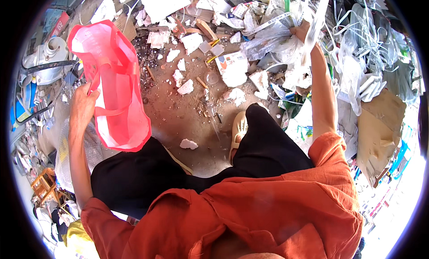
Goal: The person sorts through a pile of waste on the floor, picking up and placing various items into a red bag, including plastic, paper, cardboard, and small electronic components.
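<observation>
My left hand point(83, 105) is closed on the near side of a pink-red fabric bag point(117, 87). The bag gapes open, its pale inside showing, and a strap loops across its front. Out to the far right my right hand point(302, 32) reaches into a heap of waste, its fingers closed on crumpled clear plastic film point(268, 41). A whitish plastic strip point(318, 22) passes in front of that hand and hides part of it.
Broken white foam pieces point(192, 43) and a printed card piece point(233, 69) litter the dirty floor. Tangled white straps point(368, 33) and brown cardboard point(380, 131) lie at the right. A white jug-like container point(48, 58) and a black metal frame point(47, 67) stand at the left.
</observation>
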The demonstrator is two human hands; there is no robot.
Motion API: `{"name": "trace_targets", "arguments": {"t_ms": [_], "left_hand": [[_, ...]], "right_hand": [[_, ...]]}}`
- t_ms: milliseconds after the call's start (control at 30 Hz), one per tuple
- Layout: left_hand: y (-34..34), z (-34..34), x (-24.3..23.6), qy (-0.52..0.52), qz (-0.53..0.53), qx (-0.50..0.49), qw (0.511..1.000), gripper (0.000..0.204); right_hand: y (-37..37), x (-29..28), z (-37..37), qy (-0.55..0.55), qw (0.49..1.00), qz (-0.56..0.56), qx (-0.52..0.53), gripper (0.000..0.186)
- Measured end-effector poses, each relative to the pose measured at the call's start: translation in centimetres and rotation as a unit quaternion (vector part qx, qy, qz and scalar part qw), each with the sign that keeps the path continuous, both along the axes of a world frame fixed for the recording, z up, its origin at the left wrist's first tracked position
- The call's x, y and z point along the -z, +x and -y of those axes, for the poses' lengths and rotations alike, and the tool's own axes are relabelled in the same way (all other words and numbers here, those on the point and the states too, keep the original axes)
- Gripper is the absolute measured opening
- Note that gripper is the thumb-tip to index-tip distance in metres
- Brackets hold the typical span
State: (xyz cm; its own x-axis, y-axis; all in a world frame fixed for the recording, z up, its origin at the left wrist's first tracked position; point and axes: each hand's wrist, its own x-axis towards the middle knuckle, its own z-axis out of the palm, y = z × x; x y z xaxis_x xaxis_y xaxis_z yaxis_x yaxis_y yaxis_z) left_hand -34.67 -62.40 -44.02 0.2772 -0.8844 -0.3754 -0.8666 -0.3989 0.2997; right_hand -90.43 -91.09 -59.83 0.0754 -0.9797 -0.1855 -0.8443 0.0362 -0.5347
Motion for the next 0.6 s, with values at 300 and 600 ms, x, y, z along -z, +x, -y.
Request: {"name": "trace_targets", "arguments": {"t_ms": [300,600], "left_hand": [[-0.1,-0.2,-1.0,-0.191,-0.196,-0.189,0.943,0.028],[0.3,-1.5,-1.0,-0.165,-0.191,-0.181,0.95,0.028]], "right_hand": [[16.5,-0.5,-10.3,-0.048,0.948,-0.048,-0.312,0.047],[17.0,3.3,2.9,-0.036,0.94,-0.141,-0.308,0.074]]}}
